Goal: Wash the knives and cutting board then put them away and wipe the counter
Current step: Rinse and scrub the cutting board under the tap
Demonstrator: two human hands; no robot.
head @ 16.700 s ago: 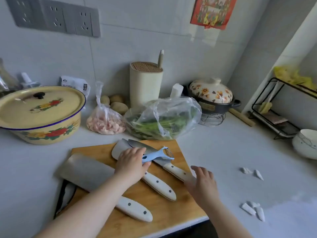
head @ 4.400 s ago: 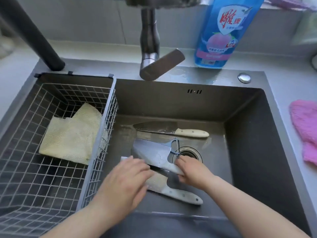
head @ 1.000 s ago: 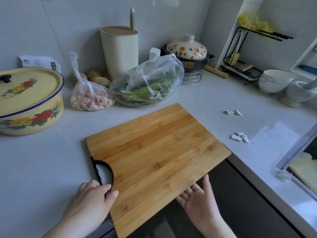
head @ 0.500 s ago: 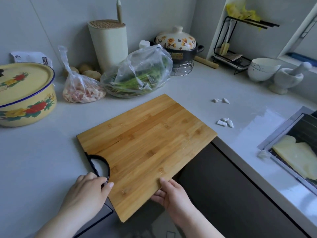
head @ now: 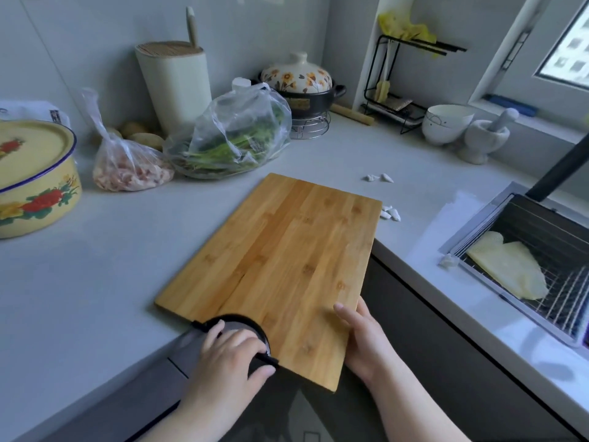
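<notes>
The bamboo cutting board (head: 287,260) is bare and juts out past the front edge of the grey counter (head: 95,275). My left hand (head: 229,358) grips its black round handle cut-out at the near corner. My right hand (head: 366,339) holds the board's right edge, thumb on top. The sink (head: 541,231) lies at the right, with a wire basket (head: 567,301) holding a yellow cloth (head: 510,269). No knives show in this view. A cream knife block (head: 175,87) stands at the back wall with one handle sticking out.
A yellow enamel pot (head: 35,177), a bag of meat (head: 127,167) and a bag of greens (head: 232,138) sit behind the board. White garlic bits (head: 382,196) lie on the counter right of it. A flowered casserole (head: 299,84), white bowl (head: 446,122) and mortar (head: 484,138) stand further back.
The board has turned clockwise and slid right, further off the counter edge. My right hand moved from under its front edge to its right side. The view panned toward the sink.
</notes>
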